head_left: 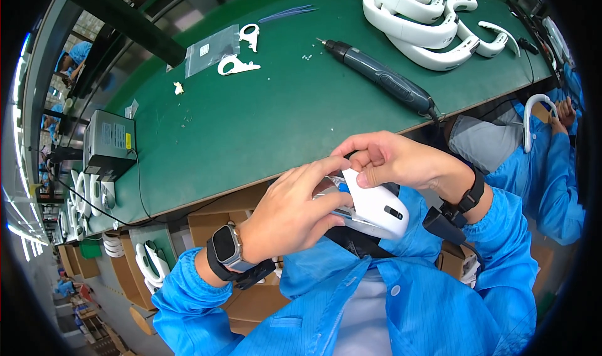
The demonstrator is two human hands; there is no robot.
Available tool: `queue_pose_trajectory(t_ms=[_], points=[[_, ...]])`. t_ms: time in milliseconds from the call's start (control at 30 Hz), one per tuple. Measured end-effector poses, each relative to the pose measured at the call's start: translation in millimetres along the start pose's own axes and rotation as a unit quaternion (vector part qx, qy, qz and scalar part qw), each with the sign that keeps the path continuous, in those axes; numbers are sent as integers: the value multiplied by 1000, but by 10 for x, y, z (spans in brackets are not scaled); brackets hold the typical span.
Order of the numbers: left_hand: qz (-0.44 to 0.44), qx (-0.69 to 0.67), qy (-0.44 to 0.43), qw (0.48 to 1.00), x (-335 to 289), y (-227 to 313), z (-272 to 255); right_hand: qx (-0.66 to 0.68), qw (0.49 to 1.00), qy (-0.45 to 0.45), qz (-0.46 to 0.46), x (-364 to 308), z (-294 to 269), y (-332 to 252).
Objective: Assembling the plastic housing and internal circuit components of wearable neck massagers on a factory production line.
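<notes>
Close to my body, just off the table's near edge, both hands hold a white neck-fan housing [379, 209]. It has a rounded end with a dark oval slot, and a bit of blue and some clear or shiny inner parts show on its left side. My left hand [291, 202] grips it from the left, with thumb and fingers bent around its edge. My right hand [392, 158] pinches the upper end of the white shell between thumb and curled fingers. The fingertips partly cover the inner parts.
On the green table [251, 124] lie an electric screwdriver [382, 77], several white neck fans [417, 30], a clear bag [213, 50], white ring-shaped parts [235, 65] and dark wires [288, 12]. A black power box [111, 144] stands left. A co-worker's blue sleeve [561, 193] is at right.
</notes>
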State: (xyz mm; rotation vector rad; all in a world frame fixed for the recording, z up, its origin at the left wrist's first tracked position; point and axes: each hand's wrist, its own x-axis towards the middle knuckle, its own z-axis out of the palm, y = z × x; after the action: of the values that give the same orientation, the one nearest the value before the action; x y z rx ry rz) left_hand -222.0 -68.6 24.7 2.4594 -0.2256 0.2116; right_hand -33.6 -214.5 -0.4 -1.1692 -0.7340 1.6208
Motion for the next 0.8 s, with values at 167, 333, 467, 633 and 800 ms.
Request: queue_pose_trajectory(t_ms=[167,333,467,633,800], points=[[107,24,69,992,-33,-283,132,23,1000,-1,-11,10,-48,26],[95,-95,239,962,-227,-381,490,23,1000,-16,-1,-26,-36,58],[126,-25,210,969,-303,-224,488,-31,999,-21,-9,-147,89,73],[-139,-252,234,929,-770,282,617,-275,958,46,-70,-498,636,-8],[-360,-486,122,787,-1053,675,522,-360,925,34,-116,-643,998,367]])
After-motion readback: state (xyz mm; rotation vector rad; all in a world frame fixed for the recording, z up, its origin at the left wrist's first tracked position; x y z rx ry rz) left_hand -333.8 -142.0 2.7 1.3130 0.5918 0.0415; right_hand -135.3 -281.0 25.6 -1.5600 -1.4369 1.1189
